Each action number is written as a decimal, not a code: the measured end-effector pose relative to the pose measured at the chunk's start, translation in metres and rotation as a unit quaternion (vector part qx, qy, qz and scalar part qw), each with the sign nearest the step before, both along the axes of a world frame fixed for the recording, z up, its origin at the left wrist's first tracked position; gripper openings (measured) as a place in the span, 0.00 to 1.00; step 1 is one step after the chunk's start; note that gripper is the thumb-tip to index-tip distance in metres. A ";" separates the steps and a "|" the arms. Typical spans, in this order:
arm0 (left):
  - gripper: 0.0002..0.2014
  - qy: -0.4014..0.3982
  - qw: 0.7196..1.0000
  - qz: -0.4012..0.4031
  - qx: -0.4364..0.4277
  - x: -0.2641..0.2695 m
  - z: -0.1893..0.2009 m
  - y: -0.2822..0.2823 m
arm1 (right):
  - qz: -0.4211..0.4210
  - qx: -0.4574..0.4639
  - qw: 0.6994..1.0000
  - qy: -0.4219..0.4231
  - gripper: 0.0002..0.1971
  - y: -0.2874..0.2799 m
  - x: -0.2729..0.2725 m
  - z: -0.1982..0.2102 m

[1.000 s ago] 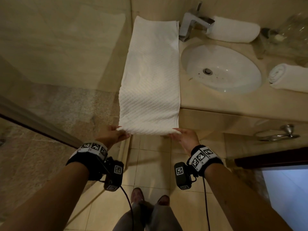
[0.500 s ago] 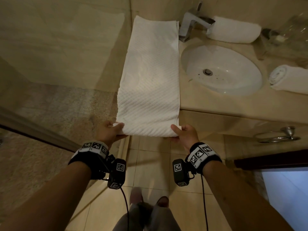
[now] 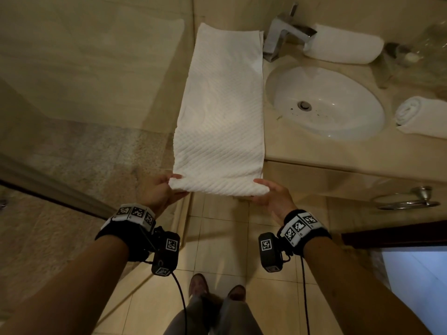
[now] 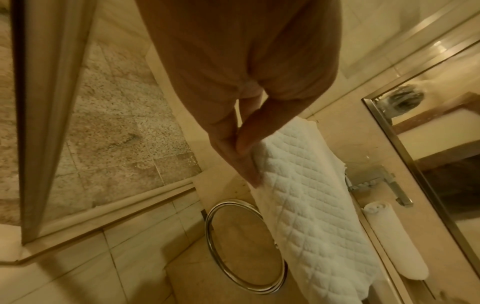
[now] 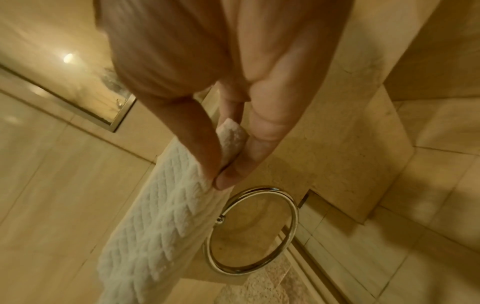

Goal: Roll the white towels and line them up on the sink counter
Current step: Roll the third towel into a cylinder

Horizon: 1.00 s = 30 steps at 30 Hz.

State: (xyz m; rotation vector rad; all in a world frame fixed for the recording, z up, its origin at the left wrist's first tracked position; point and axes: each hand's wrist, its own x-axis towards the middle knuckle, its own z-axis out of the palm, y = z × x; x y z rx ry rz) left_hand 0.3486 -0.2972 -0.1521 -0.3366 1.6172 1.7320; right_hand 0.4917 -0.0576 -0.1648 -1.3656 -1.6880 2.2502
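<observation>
A long white quilted towel [image 3: 222, 112] lies flat on the left end of the sink counter [image 3: 302, 151], its near end hanging past the front edge and turned over into a small roll. My left hand [image 3: 160, 189] pinches the roll's left end [image 4: 262, 156] between thumb and fingers. My right hand [image 3: 273, 194] pinches the right end [image 5: 231, 142] the same way. Two rolled white towels lie on the counter: one [image 3: 343, 44] behind the faucet, one [image 3: 423, 114] at the right of the basin.
The white oval basin [image 3: 326, 102] and chrome faucet [image 3: 283, 32] sit right of the flat towel. A chrome towel ring [image 3: 408, 199] hangs below the counter front. A glass shower door [image 4: 52, 102] stands to the left. Glass items [image 3: 411, 54] stand at back right.
Both hands have turned the towel's hanging near edge up and over, starting a small roll, and have risen a little toward the counter edge.
</observation>
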 end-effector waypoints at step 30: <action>0.08 0.165 0.971 0.002 -0.173 -0.031 0.017 0.037 | -0.017 0.151 0.987 0.051 0.07 -0.008 -0.031 0.020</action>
